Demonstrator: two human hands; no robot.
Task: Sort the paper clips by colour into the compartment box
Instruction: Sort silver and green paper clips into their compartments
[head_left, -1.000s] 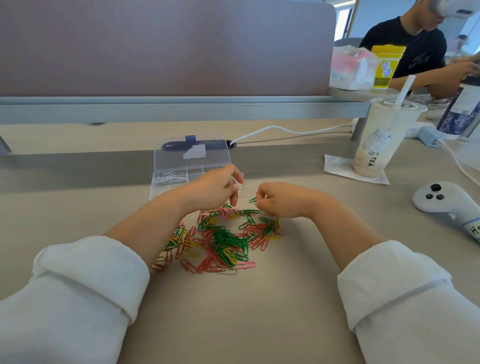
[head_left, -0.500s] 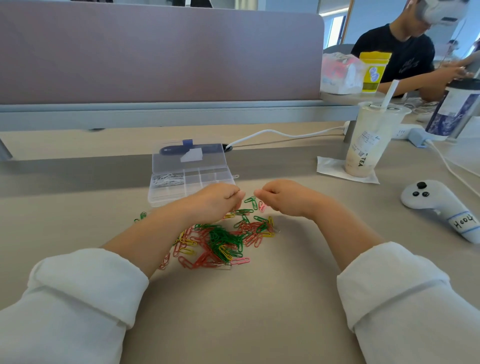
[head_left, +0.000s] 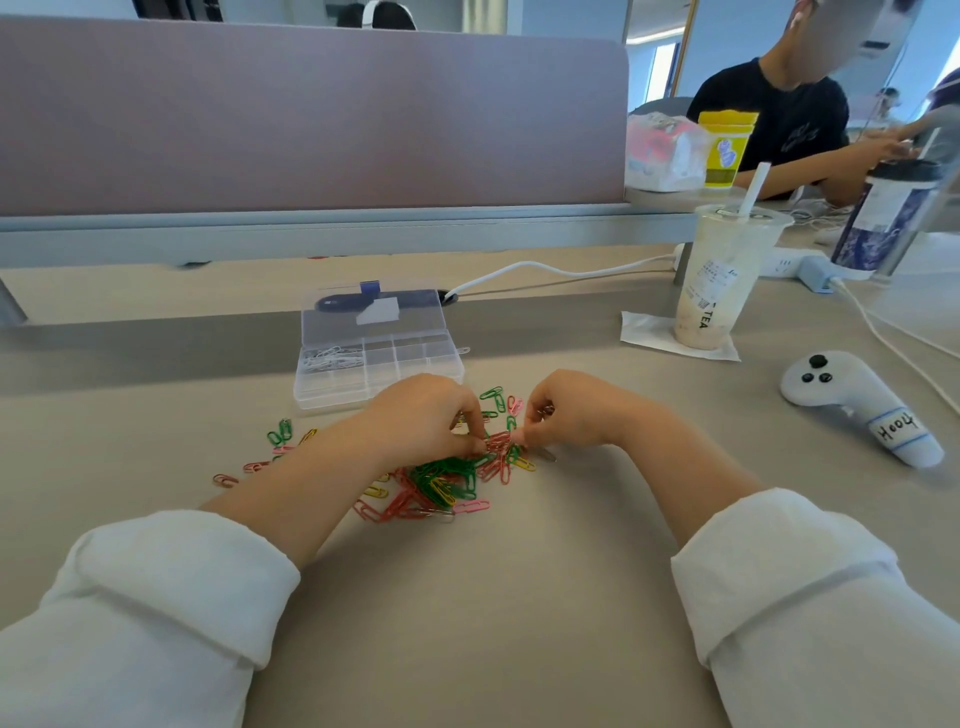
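Desk (head_left: 467, 597), paper clips (head_left: 447, 478); cup (head_left: 724, 280) reads "TEA"; controller (head_left: 841, 395) label "Hoo4".

iced tea cup (head_left: 722, 280), white controller (head_left: 857, 405), divider panel (head_left: 311, 119)

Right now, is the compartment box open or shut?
Open. The compartment box has its clear lid tilted back; white clips lie exposed in one compartment.

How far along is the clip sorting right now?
Early. Done: only pale clips lie in one left compartment of the box; the other visible ones look empty. In hand: left hand and right hand pinch red clips in the pile. Left: that mixed pile plus strays.
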